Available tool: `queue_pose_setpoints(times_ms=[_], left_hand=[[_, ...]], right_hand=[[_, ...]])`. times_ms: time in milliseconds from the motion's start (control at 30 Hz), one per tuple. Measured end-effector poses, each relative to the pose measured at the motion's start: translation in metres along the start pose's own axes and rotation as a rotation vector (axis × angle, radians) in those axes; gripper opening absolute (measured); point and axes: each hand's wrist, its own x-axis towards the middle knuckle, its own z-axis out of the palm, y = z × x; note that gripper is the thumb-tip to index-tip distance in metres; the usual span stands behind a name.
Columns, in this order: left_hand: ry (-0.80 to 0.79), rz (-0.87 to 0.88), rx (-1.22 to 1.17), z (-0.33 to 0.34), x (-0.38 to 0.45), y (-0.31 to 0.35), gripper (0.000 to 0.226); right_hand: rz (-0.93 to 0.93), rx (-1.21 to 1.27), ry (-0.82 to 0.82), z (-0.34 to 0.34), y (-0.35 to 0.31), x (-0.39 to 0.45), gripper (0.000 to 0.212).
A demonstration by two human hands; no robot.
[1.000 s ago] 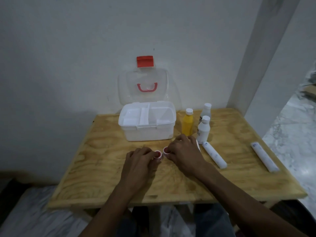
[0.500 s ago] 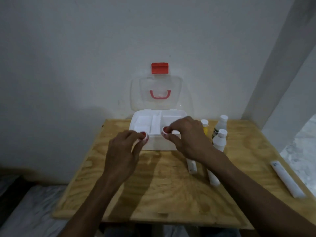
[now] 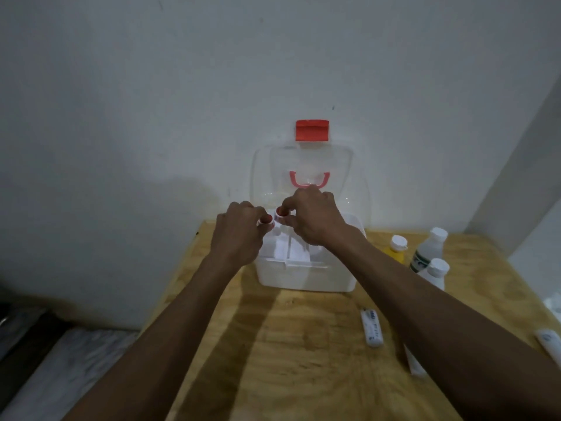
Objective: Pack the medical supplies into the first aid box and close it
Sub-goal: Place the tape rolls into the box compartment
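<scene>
The white first aid box [image 3: 303, 276] stands open on the wooden table [image 3: 303, 375], its clear lid [image 3: 306, 168] with a red latch leaning back against the wall. My left hand [image 3: 239, 235] pinches a small white roll with a red core [image 3: 266, 220] over the box's rear left part. My right hand [image 3: 312, 220] holds a second such roll [image 3: 280, 212] just beside it. On the table to the right stand a yellow bottle [image 3: 396, 250] and two white bottles [image 3: 428, 249] [image 3: 435, 273]. A white tube [image 3: 372, 326] lies in front of the box.
Another white tube [image 3: 414, 364] lies partly under my right forearm, and more white packets [image 3: 551, 344] sit at the table's right edge. The wall is right behind the box. A pillar rises at the far right. A floor mat lies below the table's left side.
Both hands lifted the two small rolls off the table and carried them forward; they now hover over the open box. The camera moved closer and tilted.
</scene>
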Motion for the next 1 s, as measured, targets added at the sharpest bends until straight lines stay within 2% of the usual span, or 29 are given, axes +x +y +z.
queue_pose_setpoints(times_ms=[367,867,1000], left_hand=[[-0.054,-0.071,-0.037,0.023,0.018,-0.015,0.023],[-0.05,-0.011,-0.087,0.018,0.013,-0.018,0.023],[0.009,0.024,-0.103,0.009,0.006,-0.011,0.023]], right_hand=[[0.04,-0.048,-0.125,0.014,0.004,0.013,0.025],[0.052,-0.035,-0.128,0.006,0.004,0.007,0.024],[0.041,-0.034,-0.103,-0.007,0.002,-0.003,0.027]])
